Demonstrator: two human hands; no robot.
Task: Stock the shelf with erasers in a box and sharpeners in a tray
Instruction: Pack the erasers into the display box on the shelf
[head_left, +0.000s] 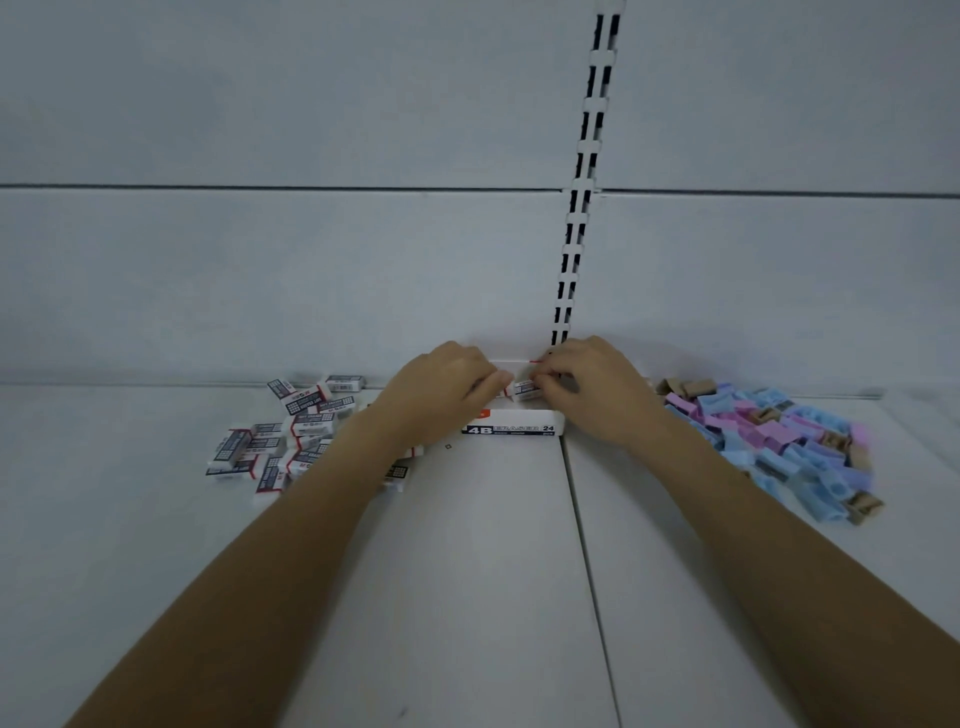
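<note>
White metal shelf (493, 545) carries the loose pile of sleeved white erasers (291, 436) on my left and pastel plastic sharpeners (779, 441) heaped right; no tray is visible. Both my left hand (441, 387) and right hand (592, 384) pinch small erasers (525, 388) over the white "4B ERASER" card box (511, 423). Crowded fingers could tip that light box or seat an eraser crooked.

Head view: looks forward-down over shelf (488, 571), close, facing back panel (311, 260)

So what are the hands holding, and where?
The right hand pinches an eraser by its right end, over the box. Whether the left hand holds anything cannot be told.
</note>
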